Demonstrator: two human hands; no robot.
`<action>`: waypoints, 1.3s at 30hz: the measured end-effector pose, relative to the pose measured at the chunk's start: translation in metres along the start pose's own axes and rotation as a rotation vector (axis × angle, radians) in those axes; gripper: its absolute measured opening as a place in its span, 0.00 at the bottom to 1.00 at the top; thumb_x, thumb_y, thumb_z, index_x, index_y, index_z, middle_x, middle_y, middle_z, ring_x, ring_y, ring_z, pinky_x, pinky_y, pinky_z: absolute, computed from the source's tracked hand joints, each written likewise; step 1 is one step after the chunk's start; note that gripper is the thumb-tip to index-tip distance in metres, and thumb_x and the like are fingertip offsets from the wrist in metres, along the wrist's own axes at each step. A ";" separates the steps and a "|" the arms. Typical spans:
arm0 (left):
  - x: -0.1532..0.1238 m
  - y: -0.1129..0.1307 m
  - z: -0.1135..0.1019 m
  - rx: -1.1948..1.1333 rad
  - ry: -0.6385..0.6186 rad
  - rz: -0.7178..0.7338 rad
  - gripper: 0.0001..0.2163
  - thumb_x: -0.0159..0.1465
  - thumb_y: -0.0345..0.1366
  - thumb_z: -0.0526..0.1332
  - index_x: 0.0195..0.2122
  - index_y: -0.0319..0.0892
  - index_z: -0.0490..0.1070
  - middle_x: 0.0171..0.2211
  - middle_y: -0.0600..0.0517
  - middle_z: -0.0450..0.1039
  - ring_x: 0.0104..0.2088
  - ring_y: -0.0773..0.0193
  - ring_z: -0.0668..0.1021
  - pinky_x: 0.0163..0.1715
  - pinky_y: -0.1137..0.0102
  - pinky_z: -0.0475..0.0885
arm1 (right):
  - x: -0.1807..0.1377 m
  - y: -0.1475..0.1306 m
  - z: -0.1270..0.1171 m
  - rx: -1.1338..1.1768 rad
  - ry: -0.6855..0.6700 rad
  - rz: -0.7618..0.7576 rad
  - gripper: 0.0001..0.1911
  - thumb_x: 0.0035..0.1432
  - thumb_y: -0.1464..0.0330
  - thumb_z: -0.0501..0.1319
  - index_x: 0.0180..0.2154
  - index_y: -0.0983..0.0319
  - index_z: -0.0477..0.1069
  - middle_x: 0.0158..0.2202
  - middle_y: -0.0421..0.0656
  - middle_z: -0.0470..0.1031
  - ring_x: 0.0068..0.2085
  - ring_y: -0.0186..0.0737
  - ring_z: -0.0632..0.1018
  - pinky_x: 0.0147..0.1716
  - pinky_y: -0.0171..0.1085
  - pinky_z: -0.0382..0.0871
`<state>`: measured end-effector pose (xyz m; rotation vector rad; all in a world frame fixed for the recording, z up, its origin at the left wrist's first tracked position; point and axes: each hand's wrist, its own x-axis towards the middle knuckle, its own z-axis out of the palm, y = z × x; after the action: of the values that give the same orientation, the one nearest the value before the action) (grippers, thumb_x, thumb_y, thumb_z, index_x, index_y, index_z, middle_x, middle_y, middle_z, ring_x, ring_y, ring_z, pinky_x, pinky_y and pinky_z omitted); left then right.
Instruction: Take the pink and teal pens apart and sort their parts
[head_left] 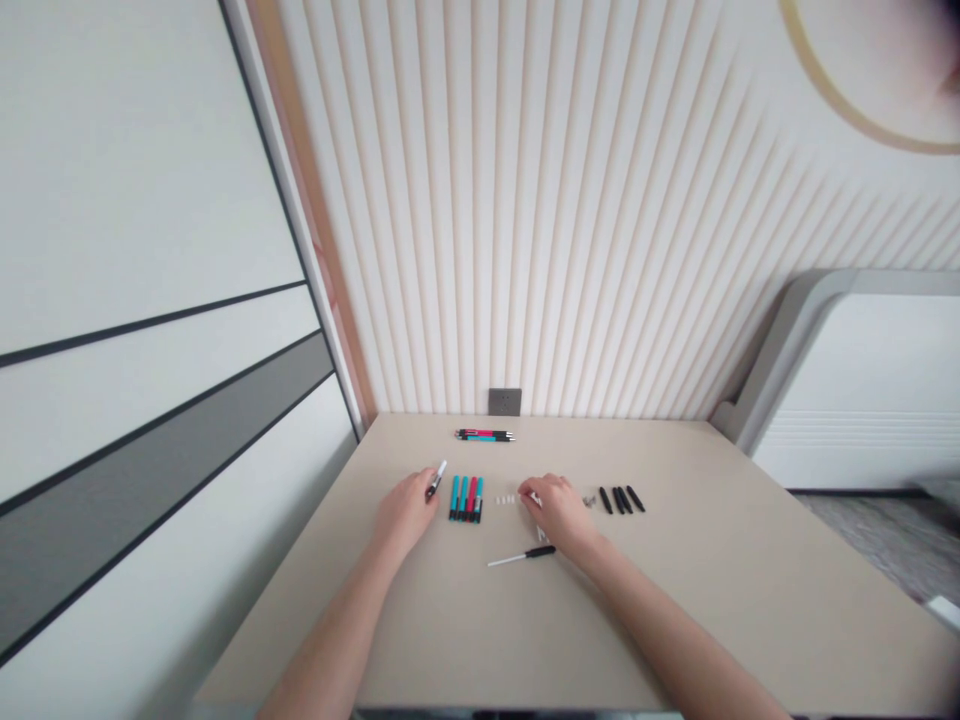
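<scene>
My left hand (407, 507) is closed around a short pen part (440, 474), white at the top and black lower down, held tilted above the table. Just right of it lies a row of blue and red pen barrels (466, 498) with black ends. My right hand (556, 508) has its thumb and fingertips pinched together beside a row of small white pieces (505, 499); whatever they hold is too small to make out. Below this hand lies a black pen grip (540, 551) with a thin white refill (507, 560) sticking out leftward. Some white bits (541, 534) show under the palm.
Assembled pens (484, 435) lie at the back of the beige table (420, 640). Black pen grips (621, 499) and small metallic pieces (590, 501) lie right of my right hand. Behind are a ribbed wall with a dark socket (505, 402) and a white cabinet (150, 250) leftward.
</scene>
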<state>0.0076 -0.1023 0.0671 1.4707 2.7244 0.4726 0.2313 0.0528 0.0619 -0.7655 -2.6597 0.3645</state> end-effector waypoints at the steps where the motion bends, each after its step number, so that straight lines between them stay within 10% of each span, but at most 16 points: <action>1: 0.000 0.000 0.000 -0.006 -0.012 0.010 0.14 0.62 0.30 0.57 0.49 0.46 0.70 0.40 0.48 0.77 0.39 0.58 0.78 0.34 0.71 0.64 | 0.001 0.000 0.002 -0.005 0.000 0.004 0.10 0.63 0.72 0.56 0.40 0.58 0.76 0.37 0.44 0.79 0.42 0.43 0.76 0.44 0.37 0.62; 26: -0.013 -0.006 -0.015 -0.136 -0.165 0.129 0.16 0.60 0.35 0.61 0.50 0.48 0.71 0.33 0.53 0.75 0.33 0.62 0.76 0.30 0.73 0.61 | 0.003 0.003 0.010 0.005 -0.042 -0.026 0.15 0.63 0.73 0.56 0.50 0.57 0.72 0.43 0.43 0.79 0.47 0.42 0.74 0.48 0.38 0.60; 39: -0.018 -0.007 -0.011 -0.215 -0.149 0.163 0.14 0.59 0.34 0.62 0.47 0.45 0.74 0.34 0.52 0.74 0.34 0.61 0.75 0.34 0.73 0.65 | -0.038 0.006 -0.033 0.141 -0.126 -0.266 0.08 0.63 0.61 0.60 0.36 0.55 0.77 0.35 0.40 0.77 0.42 0.40 0.73 0.45 0.39 0.59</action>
<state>0.0109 -0.1237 0.0734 1.6051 2.3691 0.6122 0.2773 0.0417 0.0806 -0.3508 -2.7690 0.5367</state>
